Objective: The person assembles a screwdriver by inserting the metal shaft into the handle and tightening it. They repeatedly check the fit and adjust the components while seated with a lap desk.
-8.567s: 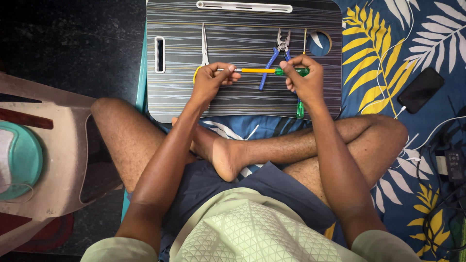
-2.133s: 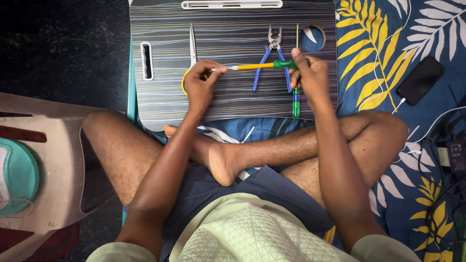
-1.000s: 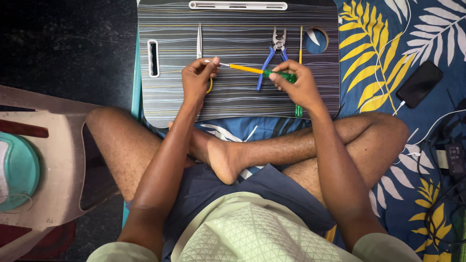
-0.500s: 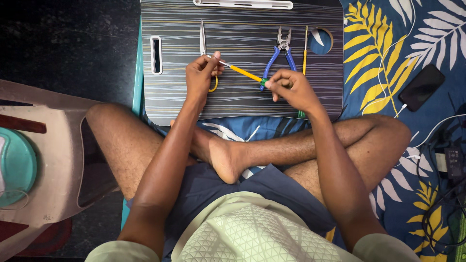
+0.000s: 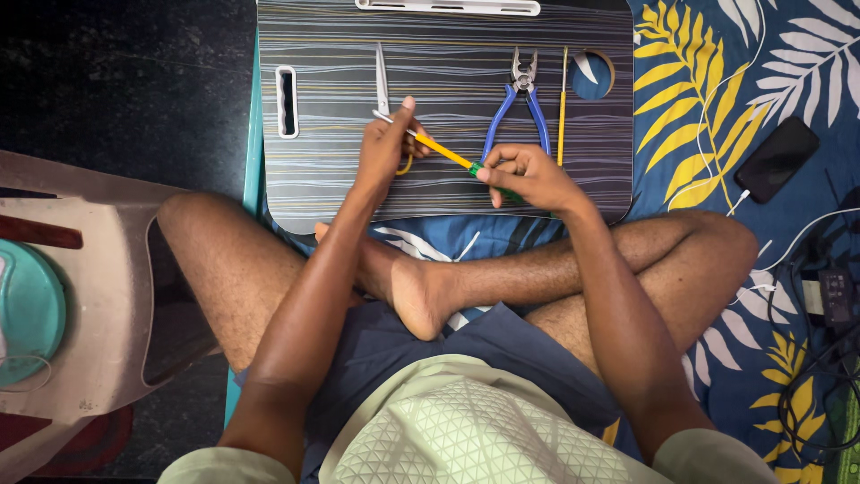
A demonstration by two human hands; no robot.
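I sit cross-legged before a striped lap desk [image 5: 340, 193]. My right hand [image 5: 530, 176] grips the green handle end of a yellow screwdriver [image 5: 443, 151], which slants up to the left. My left hand [image 5: 387, 145] pinches its metal tip end, with the thumb pointing up. Under my left hand lie scissors [image 5: 382, 81] with yellow loops, blades pointing away. Blue-handled pliers [image 5: 522, 99] and a thin yellow tool [image 5: 563, 99] lie on the desk just beyond my right hand.
A black phone [image 5: 776, 159] rests on the blue leaf-print sheet [image 5: 699, 116] at right, with white and black cables [image 5: 811, 296] near my right knee. A plastic chair [image 5: 98, 296] with a teal lid [image 5: 31, 323] stands at left on the dark floor.
The screwdriver went from level to slanted: my left hand moved up and left with the tip end, and my right hand dropped lower with the green handle. The view shifted slightly.
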